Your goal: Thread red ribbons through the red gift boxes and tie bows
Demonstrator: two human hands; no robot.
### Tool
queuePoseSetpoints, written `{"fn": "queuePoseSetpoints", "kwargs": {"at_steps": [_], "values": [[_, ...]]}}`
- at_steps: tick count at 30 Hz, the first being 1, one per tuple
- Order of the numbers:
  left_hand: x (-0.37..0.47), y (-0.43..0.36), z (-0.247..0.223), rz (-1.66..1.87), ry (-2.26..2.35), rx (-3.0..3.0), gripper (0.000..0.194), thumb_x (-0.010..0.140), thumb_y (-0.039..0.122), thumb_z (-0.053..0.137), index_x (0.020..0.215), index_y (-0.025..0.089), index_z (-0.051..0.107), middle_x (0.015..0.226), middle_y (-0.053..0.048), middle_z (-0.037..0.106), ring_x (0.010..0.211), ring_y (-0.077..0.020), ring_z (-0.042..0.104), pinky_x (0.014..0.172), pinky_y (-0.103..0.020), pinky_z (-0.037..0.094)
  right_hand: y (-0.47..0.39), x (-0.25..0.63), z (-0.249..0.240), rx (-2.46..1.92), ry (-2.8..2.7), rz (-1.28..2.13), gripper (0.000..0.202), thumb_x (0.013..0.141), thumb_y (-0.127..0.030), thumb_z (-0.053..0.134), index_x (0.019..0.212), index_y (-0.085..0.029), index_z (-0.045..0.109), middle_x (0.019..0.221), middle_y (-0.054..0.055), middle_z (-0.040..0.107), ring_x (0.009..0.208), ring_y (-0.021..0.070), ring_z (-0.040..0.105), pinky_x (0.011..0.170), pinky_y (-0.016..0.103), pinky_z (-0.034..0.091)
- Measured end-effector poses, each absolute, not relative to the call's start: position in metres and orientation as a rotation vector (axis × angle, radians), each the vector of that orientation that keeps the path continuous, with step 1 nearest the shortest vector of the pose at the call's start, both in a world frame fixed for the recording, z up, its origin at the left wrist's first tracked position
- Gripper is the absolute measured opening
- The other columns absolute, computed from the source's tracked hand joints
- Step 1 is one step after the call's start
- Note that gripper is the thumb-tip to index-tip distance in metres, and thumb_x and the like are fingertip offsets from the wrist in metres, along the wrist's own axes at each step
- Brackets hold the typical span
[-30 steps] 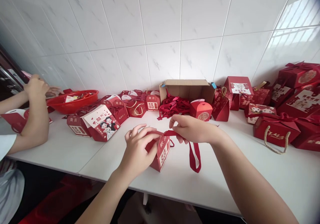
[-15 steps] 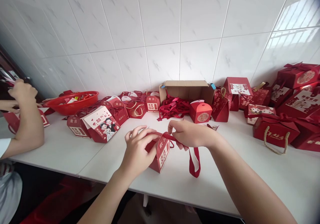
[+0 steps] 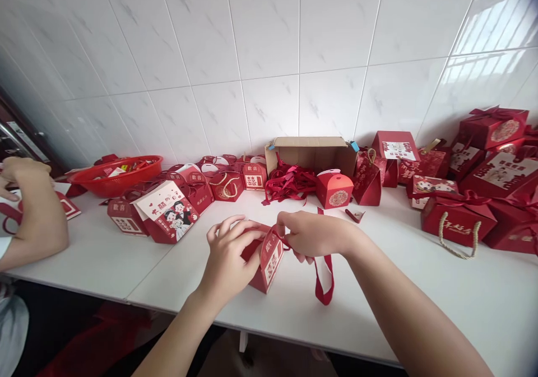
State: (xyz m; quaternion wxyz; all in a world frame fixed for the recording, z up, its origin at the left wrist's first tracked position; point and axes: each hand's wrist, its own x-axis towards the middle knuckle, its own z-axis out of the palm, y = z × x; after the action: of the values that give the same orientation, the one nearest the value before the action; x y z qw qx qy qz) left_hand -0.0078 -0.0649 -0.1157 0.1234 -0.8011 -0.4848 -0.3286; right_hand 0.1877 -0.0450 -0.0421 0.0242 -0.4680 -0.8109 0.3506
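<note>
A small red gift box (image 3: 269,265) with a white double-happiness panel stands on the white table in front of me. My left hand (image 3: 231,259) is closed around its left side and top, thumb on the front edge. At the box's top right, my right hand (image 3: 309,234) pinches a dark red ribbon (image 3: 325,296). A loop of that ribbon hangs below the hand down to the table, and a short end sticks up behind the fingers. Where the ribbon meets the box top is partly hidden by my fingers.
Behind my hands, a cardboard box (image 3: 311,152) spills a heap of red ribbons (image 3: 290,181). Red gift boxes crowd the right, including a rope-handled one (image 3: 456,223). More boxes (image 3: 172,212) and a red basin (image 3: 117,178) fill the left. A co-worker's arm (image 3: 40,214) rests at far left.
My right hand has moved slightly left and down, close against the box top, drawing the ribbon in. My left hand keeps its hold. The co-worker's hand has lowered.
</note>
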Motion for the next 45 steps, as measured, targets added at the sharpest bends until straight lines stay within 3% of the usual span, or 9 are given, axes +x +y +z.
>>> {"fn": "queuePoseSetpoints", "kwargs": {"at_steps": [15,21,32,36,39,42,45], "values": [[-0.013,-0.063,-0.119,-0.977,-1.349,-2.299,0.015,0.084,0.023,0.057,0.091,0.026,0.069,0.102,-0.002,0.071,0.110,-0.0286,0.056,0.093,-0.046,0.030,-0.044,0.186,-0.051,-1.321,-2.469,1.110,0.012,0.081,-0.018,0.046,0.092,-0.023,0.046,0.063,-0.002,0.066,0.054,0.0136,0.062,0.049,0.023,0.044],[-0.012,-0.064,-0.117,-1.004,-1.337,-2.299,0.013,0.084,0.023,0.058,0.089,0.026,0.069,0.100,-0.002,0.072,0.109,-0.0284,0.057,0.092,-0.046,0.031,-0.045,0.197,-0.044,-1.342,-2.400,1.076,0.012,0.083,-0.024,0.049,0.095,-0.023,0.046,0.065,-0.002,0.069,0.055,0.0139,0.062,0.044,0.021,0.039],[-0.012,-0.064,-0.117,-1.026,-1.287,-2.293,0.012,0.084,0.021,0.058,0.089,0.025,0.068,0.098,-0.002,0.072,0.108,-0.0271,0.058,0.092,-0.046,0.030,-0.045,0.193,-0.042,-1.332,-2.370,1.039,0.008,0.083,-0.018,0.045,0.088,-0.023,0.041,0.067,-0.001,0.069,0.053,0.0126,0.062,0.042,0.020,0.039],[-0.012,-0.065,-0.116,-1.069,-1.277,-2.265,0.016,0.083,0.020,0.059,0.097,0.023,0.064,0.098,-0.003,0.073,0.106,-0.0262,0.059,0.092,-0.044,0.032,-0.044,0.188,-0.045,-1.318,-2.379,1.033,0.007,0.083,-0.018,0.044,0.087,-0.022,0.041,0.067,-0.002,0.068,0.051,0.0119,0.061,0.042,0.020,0.039],[-0.011,-0.065,-0.116,-1.113,-1.247,-2.239,0.007,0.083,0.020,0.059,0.085,0.022,0.065,0.091,-0.002,0.073,0.104,-0.0257,0.061,0.091,-0.043,0.033,-0.044,0.183,-0.049,-1.303,-2.375,1.033,0.006,0.084,-0.018,0.043,0.088,-0.022,0.041,0.068,-0.002,0.067,0.051,0.0118,0.061,0.043,0.020,0.039],[-0.011,-0.064,-0.115,-1.106,-1.212,-2.212,0.013,0.083,0.020,0.059,0.072,0.024,0.065,0.089,0.000,0.073,0.103,-0.0255,0.062,0.092,-0.044,0.031,-0.044,0.181,-0.052,-1.283,-2.359,1.050,0.007,0.085,-0.019,0.043,0.090,-0.022,0.042,0.069,-0.002,0.066,0.052,0.0119,0.060,0.047,0.022,0.042],[-0.012,-0.061,-0.110,-1.072,-1.189,-2.150,0.014,0.083,0.021,0.061,0.071,0.025,0.066,0.090,0.000,0.074,0.102,-0.0254,0.062,0.093,-0.045,0.031,-0.042,0.180,-0.055,-1.302,-2.305,0.908,0.014,0.086,-0.030,0.048,0.096,-0.022,0.046,0.079,0.003,0.067,0.060,0.0148,0.061,0.053,0.025,0.043]]}}
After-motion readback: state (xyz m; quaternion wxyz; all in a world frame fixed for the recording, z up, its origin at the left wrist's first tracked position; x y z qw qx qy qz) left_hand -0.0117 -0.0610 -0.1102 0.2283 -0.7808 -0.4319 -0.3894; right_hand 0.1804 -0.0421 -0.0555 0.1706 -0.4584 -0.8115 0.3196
